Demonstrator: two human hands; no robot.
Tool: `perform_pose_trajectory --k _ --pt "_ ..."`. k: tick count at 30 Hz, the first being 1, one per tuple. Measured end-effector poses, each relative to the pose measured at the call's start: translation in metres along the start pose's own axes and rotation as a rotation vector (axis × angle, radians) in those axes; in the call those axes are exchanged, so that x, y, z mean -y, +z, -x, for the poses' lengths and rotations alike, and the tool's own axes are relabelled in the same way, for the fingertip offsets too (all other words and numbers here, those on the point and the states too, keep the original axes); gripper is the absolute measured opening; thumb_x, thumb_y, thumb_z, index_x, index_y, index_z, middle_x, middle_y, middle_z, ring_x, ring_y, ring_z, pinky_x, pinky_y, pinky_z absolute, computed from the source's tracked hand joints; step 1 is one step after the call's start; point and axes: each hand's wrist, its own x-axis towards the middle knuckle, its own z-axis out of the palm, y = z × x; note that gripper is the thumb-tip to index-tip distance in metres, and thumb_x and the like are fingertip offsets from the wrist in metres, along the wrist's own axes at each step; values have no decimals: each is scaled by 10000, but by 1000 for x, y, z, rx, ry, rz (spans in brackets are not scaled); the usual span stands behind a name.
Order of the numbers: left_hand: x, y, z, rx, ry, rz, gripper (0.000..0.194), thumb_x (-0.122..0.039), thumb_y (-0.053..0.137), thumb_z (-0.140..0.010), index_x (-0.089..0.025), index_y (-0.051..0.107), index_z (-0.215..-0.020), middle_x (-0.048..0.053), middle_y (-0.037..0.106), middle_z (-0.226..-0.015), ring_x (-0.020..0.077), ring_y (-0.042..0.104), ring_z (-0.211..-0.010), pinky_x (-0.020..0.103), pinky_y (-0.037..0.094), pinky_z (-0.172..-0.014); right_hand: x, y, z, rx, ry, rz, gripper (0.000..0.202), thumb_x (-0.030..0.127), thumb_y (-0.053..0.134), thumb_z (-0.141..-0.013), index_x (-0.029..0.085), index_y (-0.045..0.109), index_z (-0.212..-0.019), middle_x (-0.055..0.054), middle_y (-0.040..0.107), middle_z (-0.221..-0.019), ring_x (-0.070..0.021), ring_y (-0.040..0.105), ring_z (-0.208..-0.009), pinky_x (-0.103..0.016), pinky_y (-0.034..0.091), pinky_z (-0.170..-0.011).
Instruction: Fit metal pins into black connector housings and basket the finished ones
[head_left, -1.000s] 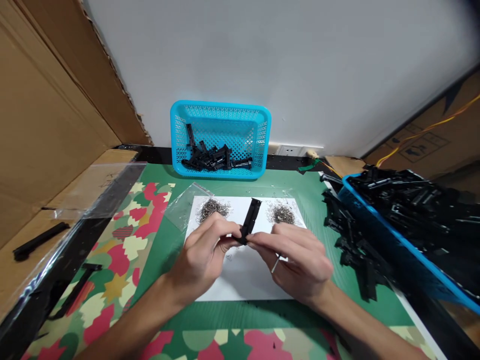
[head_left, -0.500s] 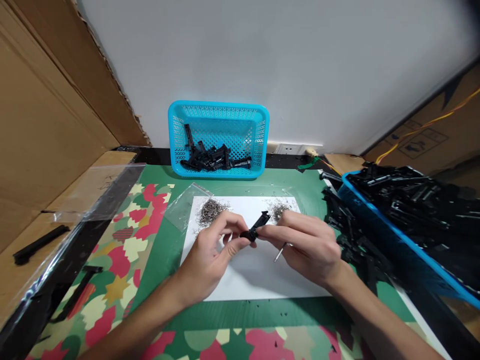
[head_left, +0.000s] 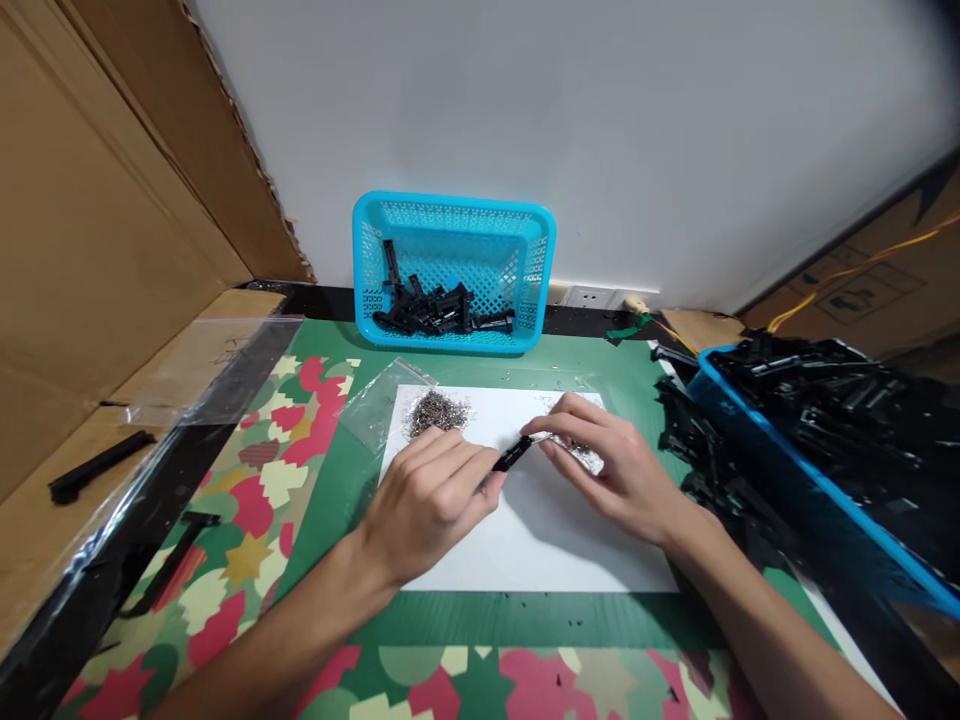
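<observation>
A small, narrow black plastic part is pinched in my left hand, over the white sheet. The fingers cover its lower left end. My right hand is closed at the part's upper right end, with a thin silvery tool between thumb and fingers. The tool's exact kind is not clear. Behind my left hand lies a pile of tiny metal pieces. A second pile of small metal bits is mostly hidden by my right hand.
At the back a blue basket holds several black parts. A bigger blue bin on the right is heaped with black parts, more lying beside it. Plastic bags and loose black pieces are at left.
My left hand has turned so its back faces up, and the black part has tilted lower. My right hand has shifted its hold on the silvery tool, now at the part's end.
</observation>
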Motion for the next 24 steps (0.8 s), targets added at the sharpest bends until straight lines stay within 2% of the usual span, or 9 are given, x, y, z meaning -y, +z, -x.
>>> perform_pose_trajectory --k 4,7,11,14,18,24 --pt "0 4 1 15 54 -56 85 -100 629 -973 -138 704 -984 33 718 -758 202 616 -669 363 416 -653 -4 3 -1 64 -29 98 290 132 476 -1078 191 689 -1265 -125 670 -1071 -234 627 -986 -374 533 -837" --pt "-1 6 2 39 76 -99 85 -111 635 -974 -144 699 -928 23 691 -730 202 602 -661 370 402 -643 -4 6 -2 5 -26 131 258 143 518 -1068 207 734 -1194 -124 721 -1085 -237 666 -991 -382 551 -840" --pt "-1 9 3 55 99 -136 161 -120 631 -978 -167 674 -830 6 635 -672 204 577 -653 380 371 -622 7 12 -5 -183 130 -91 116 210 655 -1024 209 769 -1005 -58 788 -942 -185 735 -823 -296 575 -741" --pt "-2 9 4 60 110 -130 159 -118 638 -976 -167 673 -829 9 646 -685 202 572 -658 381 370 -626 18 20 -8 -244 262 -281 132 270 714 -991 191 752 -892 -35 781 -859 -159 729 -725 -258 576 -670" --pt "-2 9 4 81 117 -125 183 -111 627 -983 -173 658 -814 8 661 -698 192 574 -663 375 372 -634 22 30 -9 -211 337 -402 179 289 699 -996 176 711 -856 -31 749 -808 -147 707 -692 -259 570 -650" --pt "-3 8 3 90 128 -132 231 -110 605 -996 -175 636 -777 5 642 -684 180 577 -666 359 384 -634 20 33 -7 -187 321 -341 175 295 678 -1007 179 705 -878 -23 733 -785 -131 675 -670 -251 543 -624"
